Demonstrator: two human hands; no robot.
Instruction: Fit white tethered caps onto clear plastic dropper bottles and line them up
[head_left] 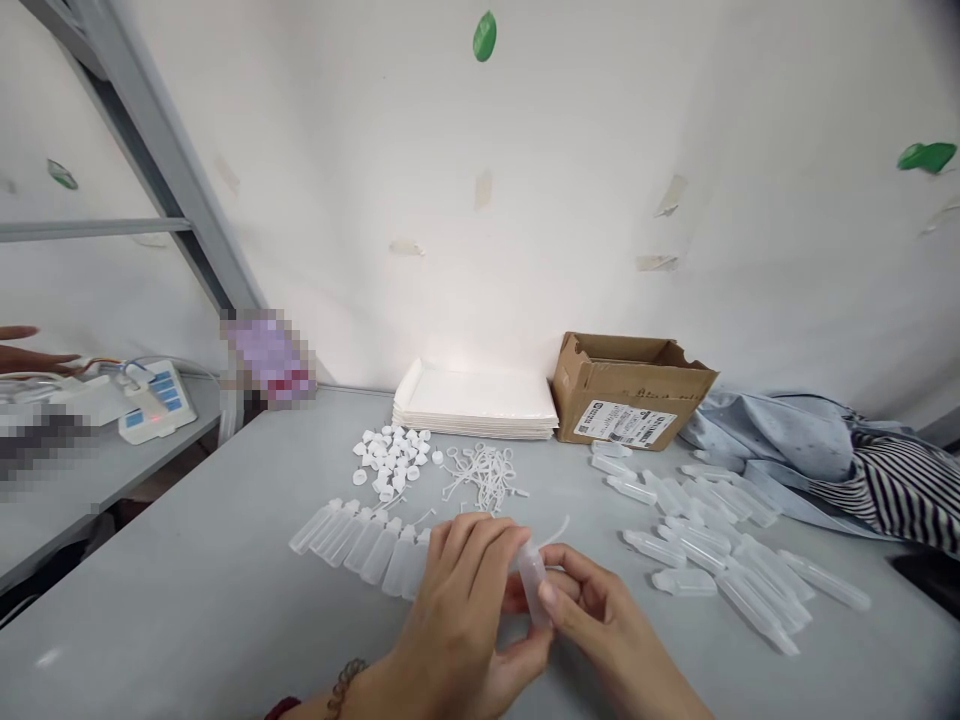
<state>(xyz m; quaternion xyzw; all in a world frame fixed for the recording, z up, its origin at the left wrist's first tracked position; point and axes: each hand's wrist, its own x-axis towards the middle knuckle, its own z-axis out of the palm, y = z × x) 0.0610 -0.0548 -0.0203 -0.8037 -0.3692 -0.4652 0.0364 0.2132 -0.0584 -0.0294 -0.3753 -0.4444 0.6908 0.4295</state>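
A translucent plastic bottle (533, 588) is held upright, slightly tilted, between both hands near the front middle of the table. My left hand (472, 610) is wrapped round its left side, with fingertips at its top and the thumb near its base. My right hand (592, 610) pinches the bottle from the right. A thin white strip (556, 537) sticks out above my right fingers. Left of my left hand, several bottles (352, 535) with white tops lie in a row. Behind the hands are a pile of white caps (391, 458) and a heap of white looped pieces (487, 474).
Loose translucent bottles (705, 540) are scattered at the right. Behind stand a stack of white envelopes (476, 402) and an open cardboard box (634, 390). Bluish and striped cloth (795, 445) lies at the right edge. A power strip (157, 402) and another person's hand (30, 350) show far left.
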